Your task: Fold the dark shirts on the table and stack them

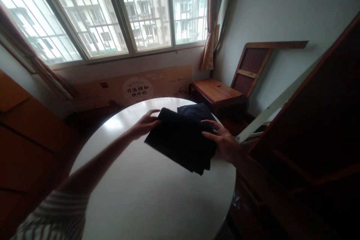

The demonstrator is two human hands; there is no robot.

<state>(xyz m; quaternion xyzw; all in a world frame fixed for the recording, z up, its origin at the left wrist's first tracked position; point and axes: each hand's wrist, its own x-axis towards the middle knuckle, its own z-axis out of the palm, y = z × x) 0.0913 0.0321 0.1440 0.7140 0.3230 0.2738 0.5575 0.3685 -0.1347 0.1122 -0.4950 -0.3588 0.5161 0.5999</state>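
Between both hands is a folded black cloth (182,138), perhaps a garment; it is too dark to make out its kind. My left hand (146,123) grips its far left corner, fingers and thumb closed on the edge. On the other side, my right hand (221,137) pinches the right edge, with fingers over the top face. Uneven layers show along the cloth's near right corner. Just behind it, a folded dark navy cloth (197,109) lies on the far right part of the round white table (135,202), partly covered by the black one.
Beyond the table is a low wooden stool-like table (219,92), with a wooden frame panel (250,67) leaning at the wall. A printed cardboard panel (165,82) stands under the barred window (146,11). Dark wooden furniture (317,131) rises close on the right; orange-brown drawers (25,131) are at left.
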